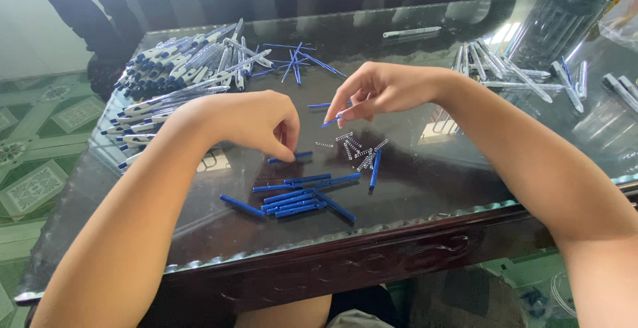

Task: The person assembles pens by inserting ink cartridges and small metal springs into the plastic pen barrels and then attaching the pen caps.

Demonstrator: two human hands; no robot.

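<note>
Near the front edge of the glass tabletop [425, 188] lay a cluster of blue refills [299, 198]. The left hand [256, 125], fingers curled, pressed one refill [290, 157] down. The right hand [379, 89] pinched another refill [330, 121] above small springs [359, 150] (loosely scattered). Assembled pens [176, 75] were heaped at the far left corner.

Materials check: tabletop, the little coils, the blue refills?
Tabletop: glass, glossy; it mirrors the window and shows the floor through it. Coils: probably metal springs, pale grey and thin. Blue refills: likely plastic tubes, smooth and evenly coloured. Right hand pinches one; left hand touches another.
</note>
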